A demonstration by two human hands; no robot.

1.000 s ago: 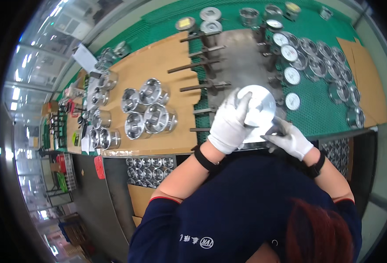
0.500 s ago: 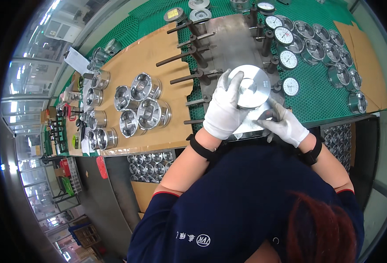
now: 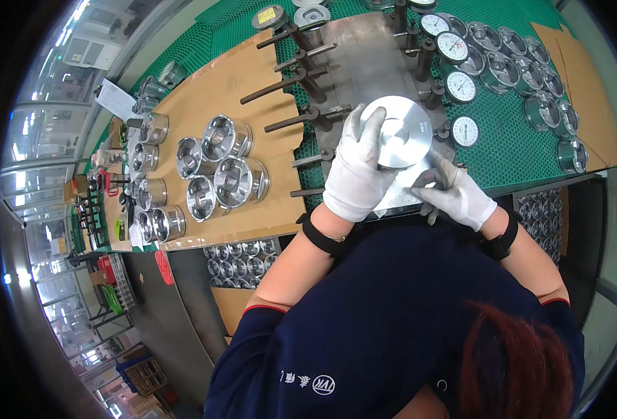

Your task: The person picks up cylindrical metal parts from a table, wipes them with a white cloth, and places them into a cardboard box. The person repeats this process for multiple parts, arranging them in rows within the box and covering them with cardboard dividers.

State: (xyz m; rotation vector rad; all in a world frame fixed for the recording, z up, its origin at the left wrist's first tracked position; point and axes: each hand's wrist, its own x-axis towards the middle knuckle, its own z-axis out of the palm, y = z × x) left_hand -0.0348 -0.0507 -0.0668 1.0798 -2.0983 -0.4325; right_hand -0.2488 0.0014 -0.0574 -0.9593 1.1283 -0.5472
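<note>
A silver piston [image 3: 407,136] is tilted in front of me, its round, flat crown facing up. My left hand [image 3: 359,164], in a white glove, grips it from the left, thumb and fingers closed on its edge. At its lower right is my right hand [image 3: 458,195], also gloved, fingers curled by the rim. Something dark shows at those fingertips; whether it is a small tool or soiled glove I cannot tell. Beneath lies a steel plate [image 3: 364,59], flanked by dark rods on posts [image 3: 308,84] and dial gauges [image 3: 460,86].
Several pistons [image 3: 235,183] stand on brown cardboard [image 3: 280,218] to the left. More pistons [image 3: 499,73] sit on the green mat [image 3: 504,157] at right. Trays of pistons [image 3: 242,262] show below the bench edge. A white sheet [image 3: 116,100] lies at far left.
The view has shifted slightly. Both hands stay at the piston, which has tilted a little, and the fingers of the right hand have moved slightly near its lower rim.
</note>
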